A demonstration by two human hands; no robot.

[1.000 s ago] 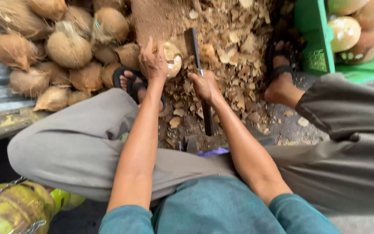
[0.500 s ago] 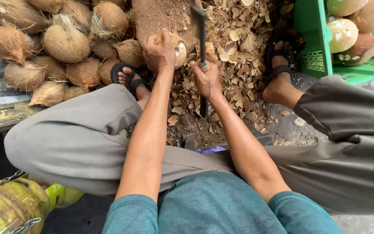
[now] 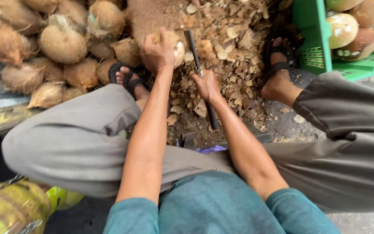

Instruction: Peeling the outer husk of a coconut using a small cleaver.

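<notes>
Round brown coconut (image 3: 175,45), one pale patch pared bare.

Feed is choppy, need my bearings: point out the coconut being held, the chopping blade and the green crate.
coconut (image 3: 177,45): head view, on the pale cut face right of the left hand.
chopping blade (image 3: 192,43): head view, on the dark metal above the right hand.
green crate (image 3: 312,39): head view, on its near wall.

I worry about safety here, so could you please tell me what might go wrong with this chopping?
The left hand steadies the coconut right beside the blade of the machete that the right hand grips, so a glancing stroke could cut it. The sandalled left foot also sits close by, among loose husk chips.
</notes>
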